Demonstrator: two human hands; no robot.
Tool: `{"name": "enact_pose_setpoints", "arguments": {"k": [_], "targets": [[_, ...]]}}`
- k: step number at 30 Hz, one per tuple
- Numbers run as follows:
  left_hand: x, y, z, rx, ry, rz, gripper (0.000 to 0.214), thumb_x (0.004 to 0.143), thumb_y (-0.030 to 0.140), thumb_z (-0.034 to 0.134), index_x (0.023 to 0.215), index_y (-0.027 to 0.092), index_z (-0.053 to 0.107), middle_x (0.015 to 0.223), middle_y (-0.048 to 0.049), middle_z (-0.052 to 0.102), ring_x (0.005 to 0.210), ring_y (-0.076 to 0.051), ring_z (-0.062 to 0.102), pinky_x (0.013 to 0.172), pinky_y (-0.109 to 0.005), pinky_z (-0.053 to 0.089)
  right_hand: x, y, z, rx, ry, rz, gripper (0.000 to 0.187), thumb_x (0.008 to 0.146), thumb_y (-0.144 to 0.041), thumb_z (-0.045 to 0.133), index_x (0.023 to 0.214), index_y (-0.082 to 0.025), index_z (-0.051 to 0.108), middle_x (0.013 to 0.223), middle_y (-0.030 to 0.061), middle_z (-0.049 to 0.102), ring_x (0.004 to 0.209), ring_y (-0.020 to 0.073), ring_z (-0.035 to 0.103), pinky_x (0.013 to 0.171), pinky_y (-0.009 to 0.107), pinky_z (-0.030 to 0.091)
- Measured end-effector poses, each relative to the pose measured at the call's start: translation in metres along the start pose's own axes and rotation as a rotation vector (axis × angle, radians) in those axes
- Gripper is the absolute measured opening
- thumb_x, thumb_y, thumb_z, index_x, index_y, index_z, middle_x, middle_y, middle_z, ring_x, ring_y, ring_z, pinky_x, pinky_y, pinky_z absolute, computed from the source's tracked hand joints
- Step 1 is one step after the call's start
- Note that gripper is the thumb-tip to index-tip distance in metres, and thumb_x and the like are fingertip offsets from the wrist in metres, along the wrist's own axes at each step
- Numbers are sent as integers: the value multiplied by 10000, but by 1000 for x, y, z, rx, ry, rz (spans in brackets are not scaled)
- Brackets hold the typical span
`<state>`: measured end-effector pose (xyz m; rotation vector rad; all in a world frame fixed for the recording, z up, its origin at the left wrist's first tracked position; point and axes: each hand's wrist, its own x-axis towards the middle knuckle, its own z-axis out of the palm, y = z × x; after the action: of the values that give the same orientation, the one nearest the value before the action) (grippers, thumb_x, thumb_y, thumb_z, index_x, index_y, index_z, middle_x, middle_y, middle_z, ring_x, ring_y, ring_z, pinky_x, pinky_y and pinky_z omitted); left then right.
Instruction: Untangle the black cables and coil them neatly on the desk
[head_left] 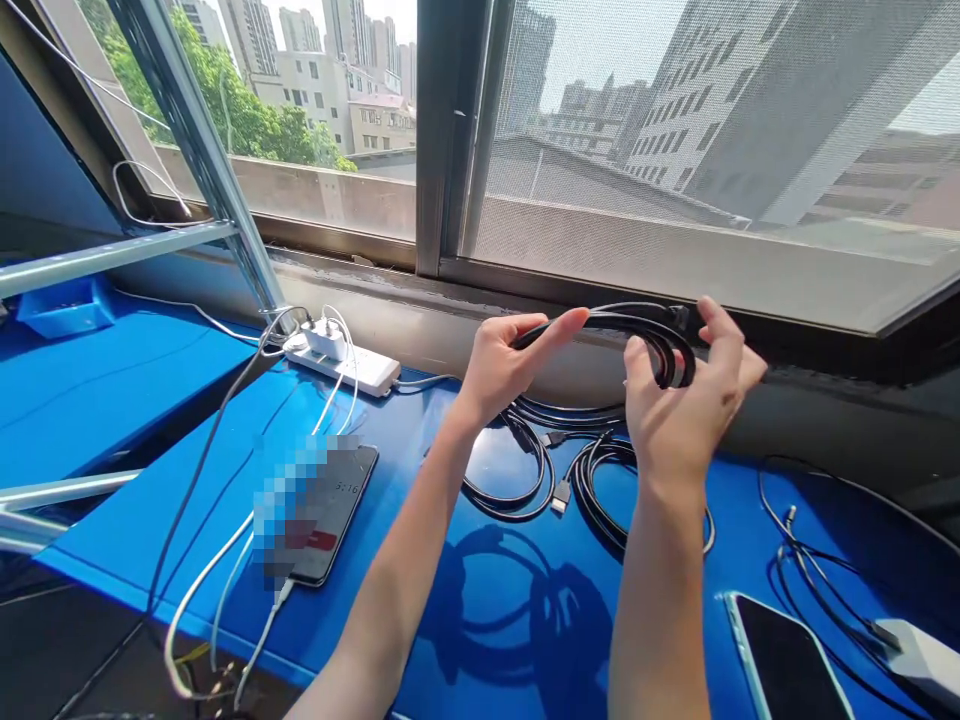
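Both my hands hold a bundle of black cable [622, 322] up in front of the window sill. My left hand [499, 365] grips the left end of the folded loops, fingers wrapped round it. My right hand [686, 395] is closed on the right end, where the cable bends round. Below them, more black cable loops [540, 470] with a USB plug lie on the blue table [487, 620].
A white power strip [341, 362] with a charger sits at the back left, its white wires running to a phone [330, 515] lying flat. Another phone [787, 660] and a white adapter [926, 655] with black wire lie at the front right. A metal frame [202, 150] stands left.
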<state>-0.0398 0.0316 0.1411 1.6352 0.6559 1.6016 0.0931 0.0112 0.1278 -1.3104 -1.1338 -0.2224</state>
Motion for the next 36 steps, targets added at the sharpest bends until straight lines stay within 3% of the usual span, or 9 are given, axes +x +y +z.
{"name": "enact_pose_setpoints", "arguments": {"k": [3,7,10,13,17,23,32,36], "targets": [[0,2,-1,54,59,106,668,692,723,554,398,177,306,412,66,274,402,-44,260,413,-254,164,0,3,1,36,-102,8,434,782,-318,580,1204,-215,572,1115,142,576,920,239,644,796,420,537],[0,1,-2,24,142,154,680,674,728,570,393,177,287,407,69,251,392,-42,245,413,-253,157,0,-3,-1,125,-210,15,221,817,-366,554,960,-215,631,960,91,656,867,212,661,798,384,540],[1,-1,-3,-6,227,111,660,734,668,580,403,183,279,394,71,237,365,-41,237,392,-244,162,0,-12,-3,165,-193,16,195,801,-399,594,877,-224,630,861,53,678,811,202,669,752,358,550],[2,-2,-6,-35,323,3,589,857,488,556,416,187,306,381,67,255,333,-43,251,365,-237,180,0,-19,-5,187,-141,29,256,752,-437,662,881,-215,656,808,44,690,775,214,678,709,354,560],[4,0,-8,-66,392,-57,549,906,348,511,418,181,321,383,63,280,303,-36,252,341,-227,198,-1,-26,-7,196,-114,12,244,742,-417,688,839,-193,701,734,37,692,721,225,686,693,375,566],[7,3,-8,-111,476,-119,597,866,469,551,430,187,256,390,73,239,296,-28,245,312,-200,198,-3,-37,-13,301,-126,46,134,691,-322,753,688,-199,699,554,-22,612,483,167,612,468,324,530],[9,6,-11,-161,407,-207,618,828,576,542,429,193,266,324,75,240,271,-36,225,292,-195,175,-6,-35,-13,343,-137,17,180,698,-368,749,656,-196,718,577,5,657,431,155,588,404,307,499],[10,4,-11,-154,384,-193,630,820,607,528,432,199,246,322,73,245,270,-37,219,288,-197,176,-4,-34,-11,353,-170,91,212,699,-373,740,565,-220,681,531,-16,637,389,131,561,363,261,464]]}}
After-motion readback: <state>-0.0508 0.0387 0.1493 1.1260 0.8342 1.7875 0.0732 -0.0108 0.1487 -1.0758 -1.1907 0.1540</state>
